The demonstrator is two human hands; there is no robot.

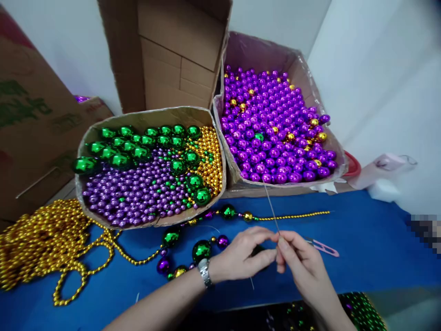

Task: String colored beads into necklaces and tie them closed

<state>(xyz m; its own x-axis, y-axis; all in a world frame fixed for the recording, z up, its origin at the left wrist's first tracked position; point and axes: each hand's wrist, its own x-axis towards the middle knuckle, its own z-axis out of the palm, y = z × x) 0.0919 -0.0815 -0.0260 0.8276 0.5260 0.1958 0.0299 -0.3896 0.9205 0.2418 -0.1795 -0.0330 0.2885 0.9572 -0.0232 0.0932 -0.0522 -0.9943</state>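
Both hands meet right in the middle over the blue tabletop (361, 243), fingertips pinched together on a thin metal needle (271, 206) that sticks up and away toward the boxes. The right hand (300, 262) has thumb and forefinger closed on the needle's lower end, and the left hand (243, 253), with a silver wristwatch (204, 271) on it, is curled with its fingertips pressed up against the same spot; something dark sits under its palm, but I can't tell what. Just beyond the hands lies a half-strung bead strand (206, 239) with big green balls, purple and gold beads, running on into a thin line of tiny gold beads to the right. A big heap of gold bead chain (44, 243) is piled at the left edge of the table. Behind all that there's an open cardboard box (151, 117) with green balls, small purple beads and gold beads mixed, and touching it on the right a second cardboard box (299, 69) packed with purple balls and a few gold ones. A pink-handled tool (325, 249) lies just right of the hands, mostly hidden.
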